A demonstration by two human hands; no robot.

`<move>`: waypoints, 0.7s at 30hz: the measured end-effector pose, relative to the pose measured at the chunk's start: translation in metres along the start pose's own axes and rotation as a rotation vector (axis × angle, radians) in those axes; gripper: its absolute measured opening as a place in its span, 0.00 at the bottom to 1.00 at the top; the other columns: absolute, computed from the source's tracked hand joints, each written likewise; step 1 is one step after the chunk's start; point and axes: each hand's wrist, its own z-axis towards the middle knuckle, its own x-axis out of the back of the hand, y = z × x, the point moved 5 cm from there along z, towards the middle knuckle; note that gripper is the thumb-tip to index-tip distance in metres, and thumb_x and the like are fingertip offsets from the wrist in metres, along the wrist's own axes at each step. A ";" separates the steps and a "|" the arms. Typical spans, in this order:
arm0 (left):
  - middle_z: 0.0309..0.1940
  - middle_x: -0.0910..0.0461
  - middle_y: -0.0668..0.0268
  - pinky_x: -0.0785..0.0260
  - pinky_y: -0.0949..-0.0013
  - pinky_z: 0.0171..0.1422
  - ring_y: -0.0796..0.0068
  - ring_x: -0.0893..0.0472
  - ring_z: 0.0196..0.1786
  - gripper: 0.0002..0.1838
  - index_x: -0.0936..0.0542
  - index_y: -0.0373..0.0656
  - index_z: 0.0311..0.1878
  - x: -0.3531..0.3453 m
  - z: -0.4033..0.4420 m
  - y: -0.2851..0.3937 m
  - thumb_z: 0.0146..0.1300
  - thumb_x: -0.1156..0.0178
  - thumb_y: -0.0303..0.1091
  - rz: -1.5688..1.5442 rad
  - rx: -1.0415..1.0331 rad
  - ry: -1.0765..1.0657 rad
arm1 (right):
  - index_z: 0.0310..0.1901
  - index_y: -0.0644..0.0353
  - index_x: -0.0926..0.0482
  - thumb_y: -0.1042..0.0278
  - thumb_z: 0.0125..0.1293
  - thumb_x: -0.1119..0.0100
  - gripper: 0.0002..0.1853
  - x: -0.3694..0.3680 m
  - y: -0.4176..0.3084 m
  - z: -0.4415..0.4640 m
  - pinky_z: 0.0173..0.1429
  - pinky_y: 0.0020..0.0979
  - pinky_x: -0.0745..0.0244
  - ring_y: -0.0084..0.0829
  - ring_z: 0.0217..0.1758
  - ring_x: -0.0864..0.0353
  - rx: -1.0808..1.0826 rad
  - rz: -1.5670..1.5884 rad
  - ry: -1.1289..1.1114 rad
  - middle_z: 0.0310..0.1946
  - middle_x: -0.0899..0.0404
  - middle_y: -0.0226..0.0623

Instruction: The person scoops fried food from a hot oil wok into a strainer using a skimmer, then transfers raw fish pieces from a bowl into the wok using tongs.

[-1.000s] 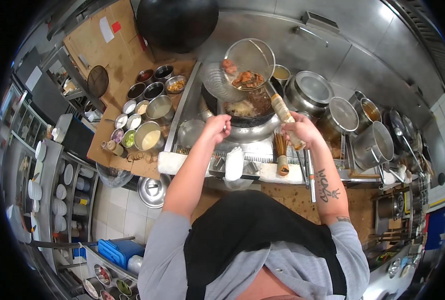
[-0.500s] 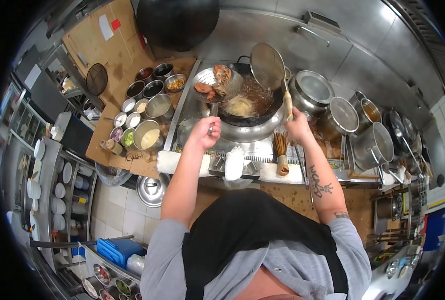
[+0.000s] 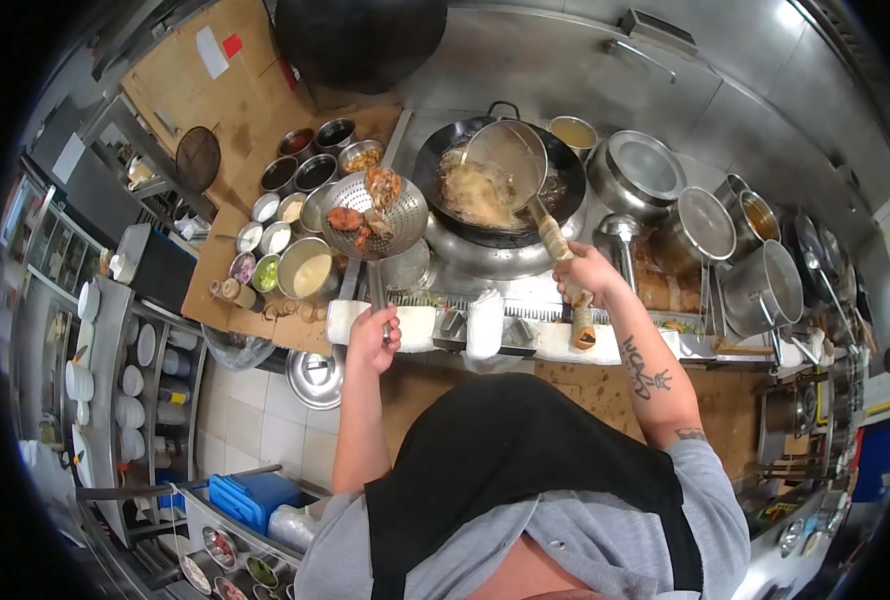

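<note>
My left hand [image 3: 373, 340] is closed around the handle of a perforated skimmer [image 3: 407, 218]. Browned fried pieces [image 3: 345, 220] lie in its bowl, which hangs left of the wok, over the edge of the sauce pots. Fingers of my right hand [image 3: 587, 272] wrap the bound handle of a round mesh strainer [image 3: 505, 158]. This strainer is tilted over the black wok [image 3: 568, 200], its lower rim close to the bubbling oil. Pale battered food [image 3: 473, 195] fries there, partly covered by the mesh; whether the two touch I cannot tell.
Several metal pots of sauces and chopped ingredients [image 3: 312, 270] stand on cardboard at left. To the right are a large lidded pot [image 3: 645, 170], a tall pot [image 3: 762, 290] and a ladle [image 3: 621, 235]. A white cloth bundle [image 3: 484, 325] lies on the stove's front edge.
My left hand has drawn the loaded skimmer left and toward me, away from the wok. The mesh strainer has come down from its raised position to low over the oil.
</note>
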 end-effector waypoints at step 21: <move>0.25 0.28 0.68 0.41 0.75 0.21 0.80 0.30 0.22 0.08 0.28 0.41 0.39 -0.034 -0.007 -0.045 0.62 0.39 0.26 -0.134 0.115 -0.019 | 0.67 0.62 0.35 0.80 0.62 0.43 0.29 -0.037 -0.021 -0.067 0.22 0.28 0.26 0.23 0.23 0.24 0.083 0.167 -0.191 0.30 0.24 0.34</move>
